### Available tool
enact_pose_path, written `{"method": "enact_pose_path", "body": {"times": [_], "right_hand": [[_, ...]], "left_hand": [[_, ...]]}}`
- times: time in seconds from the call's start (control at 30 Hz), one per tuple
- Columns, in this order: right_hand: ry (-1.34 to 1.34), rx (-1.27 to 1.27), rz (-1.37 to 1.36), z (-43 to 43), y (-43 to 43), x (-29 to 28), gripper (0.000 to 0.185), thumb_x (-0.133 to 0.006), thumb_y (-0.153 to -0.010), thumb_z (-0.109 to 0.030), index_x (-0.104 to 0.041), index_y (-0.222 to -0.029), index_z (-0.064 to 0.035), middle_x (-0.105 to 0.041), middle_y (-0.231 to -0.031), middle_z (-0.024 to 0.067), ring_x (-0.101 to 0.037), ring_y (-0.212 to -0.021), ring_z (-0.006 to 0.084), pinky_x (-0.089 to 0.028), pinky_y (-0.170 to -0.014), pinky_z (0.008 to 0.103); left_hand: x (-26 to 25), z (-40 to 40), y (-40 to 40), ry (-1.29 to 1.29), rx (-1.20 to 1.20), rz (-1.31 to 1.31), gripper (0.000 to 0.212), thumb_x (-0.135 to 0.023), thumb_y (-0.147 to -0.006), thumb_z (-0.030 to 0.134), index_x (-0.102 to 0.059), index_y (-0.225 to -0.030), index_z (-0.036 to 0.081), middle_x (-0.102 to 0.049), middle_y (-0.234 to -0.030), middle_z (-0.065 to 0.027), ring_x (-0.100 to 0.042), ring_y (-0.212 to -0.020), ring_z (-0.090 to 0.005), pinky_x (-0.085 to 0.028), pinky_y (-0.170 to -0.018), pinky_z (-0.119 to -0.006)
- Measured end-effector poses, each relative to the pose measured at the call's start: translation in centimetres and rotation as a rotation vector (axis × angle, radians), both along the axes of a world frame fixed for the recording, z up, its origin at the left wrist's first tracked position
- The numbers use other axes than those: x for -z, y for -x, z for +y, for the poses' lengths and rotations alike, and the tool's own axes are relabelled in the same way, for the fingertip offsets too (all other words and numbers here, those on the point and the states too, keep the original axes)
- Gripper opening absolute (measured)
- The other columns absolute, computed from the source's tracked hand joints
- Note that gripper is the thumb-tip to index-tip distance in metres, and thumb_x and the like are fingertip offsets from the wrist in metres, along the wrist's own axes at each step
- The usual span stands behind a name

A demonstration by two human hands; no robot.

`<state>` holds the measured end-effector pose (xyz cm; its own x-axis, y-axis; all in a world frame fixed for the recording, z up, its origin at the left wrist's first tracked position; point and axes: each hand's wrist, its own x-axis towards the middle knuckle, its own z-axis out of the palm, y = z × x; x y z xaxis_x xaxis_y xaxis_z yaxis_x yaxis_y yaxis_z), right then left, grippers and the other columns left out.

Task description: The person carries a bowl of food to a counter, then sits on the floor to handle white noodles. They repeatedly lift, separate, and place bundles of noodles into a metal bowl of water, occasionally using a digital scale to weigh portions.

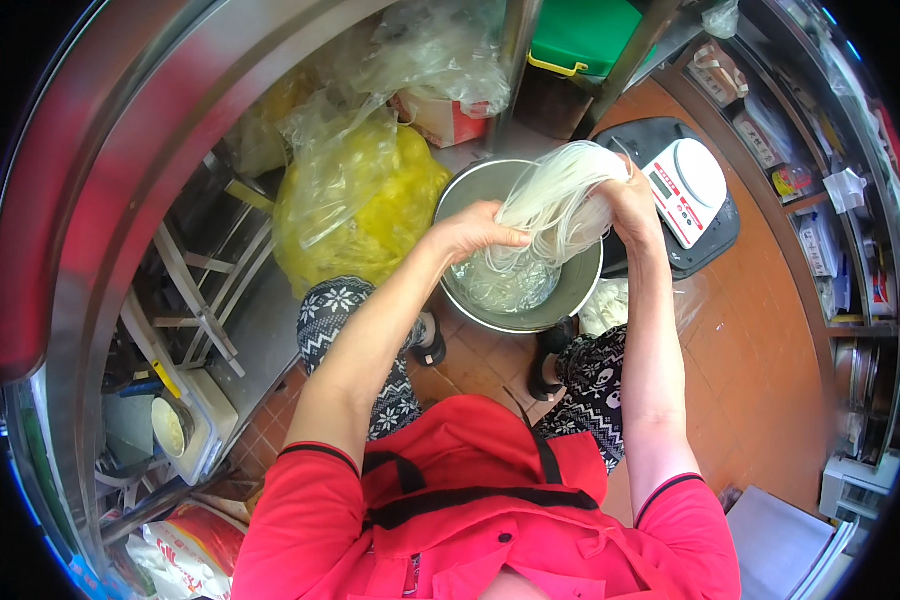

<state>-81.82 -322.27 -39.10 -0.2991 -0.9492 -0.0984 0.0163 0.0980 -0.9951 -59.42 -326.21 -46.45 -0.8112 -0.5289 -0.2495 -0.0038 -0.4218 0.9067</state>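
Note:
Both hands hold a thick bundle of wet white noodles [562, 195] above a large round metal pot [581, 289] on the tiled floor. My right hand [628, 196] grips the upper right end of the bundle, its fingers partly hidden behind the strands. My left hand [484, 229] grips the bundle's lower left side, with the thumb over the strands. More noodles [506, 285] lie in liquid at the pot's bottom. Right of the pot, a white digital kitchen scale [686, 193] rests on a black plastic lid or tray [634, 135].
A yellow plastic bag [360, 217], filled with something pale, stands left of the pot. A clear bag of white food [606, 306] lies beside the pot near my foot. A green-lidded bin [589, 34] is beyond. Shelves [817, 195] line the right; metal racks [195, 292] stand left.

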Motion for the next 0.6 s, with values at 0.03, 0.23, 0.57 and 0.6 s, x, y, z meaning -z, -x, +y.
{"method": "enact_pose_path", "body": {"times": [0.03, 0.23, 0.57, 0.6], "right_hand": [[-0.008, 0.014, 0.005, 0.0, -0.1, 0.0, 0.038, -0.062, -0.06, 0.001, -0.056, -0.097, 0.0033, -0.059, -0.086, 0.0071, -0.056, -0.077, 0.0153, -0.046, -0.072, 0.0268], [-0.041, -0.037, 0.019, 0.3, -1.7, -0.1, 0.041, -0.063, -0.06, 0.0, -0.056, -0.1, 0.0036, -0.059, -0.089, 0.0087, -0.057, -0.079, 0.0165, -0.047, -0.074, 0.0279], [-0.011, -0.041, -0.163, -0.5, -1.9, 0.4, 0.042, -0.061, -0.06, 0.003, -0.051, -0.101, 0.0051, -0.057, -0.088, 0.011, -0.058, -0.075, 0.0192, -0.049, -0.069, 0.0296], [0.0, -0.038, -0.169, -0.6, -1.8, 0.6, 0.042, -0.061, -0.06, 0.003, -0.051, -0.101, 0.005, -0.057, -0.088, 0.011, -0.058, -0.075, 0.0192, -0.049, -0.069, 0.0296]], "left_hand": [[-0.2, -0.2, 0.2, 0.176, 0.03, -0.142, 0.046, -0.073, -0.072, 0.017, -0.059, -0.113, 0.0, -0.059, -0.115, -0.0132, -0.056, -0.104, -0.0197, -0.04, -0.092, -0.03], [1.0, -0.3, 1.4, 0.751, -0.092, -0.578, 0.035, -0.071, -0.074, 0.018, -0.064, -0.105, 0.004, -0.06, -0.111, -0.0148, -0.055, -0.104, -0.0188, -0.04, -0.089, -0.027], [2.4, 0.3, 1.7, -0.065, 0.002, 0.053, 0.05, -0.061, -0.074, 0.004, -0.05, -0.122, 0.001, -0.057, -0.116, -0.006, -0.051, -0.108, -0.0136, -0.037, -0.094, -0.028], [2.0, 0.3, 1.6, -0.089, 0.02, 0.065, 0.052, -0.061, -0.073, 0.004, -0.048, -0.124, 0.001, -0.056, -0.118, -0.0062, -0.051, -0.109, -0.0137, -0.036, -0.095, -0.029]]}}
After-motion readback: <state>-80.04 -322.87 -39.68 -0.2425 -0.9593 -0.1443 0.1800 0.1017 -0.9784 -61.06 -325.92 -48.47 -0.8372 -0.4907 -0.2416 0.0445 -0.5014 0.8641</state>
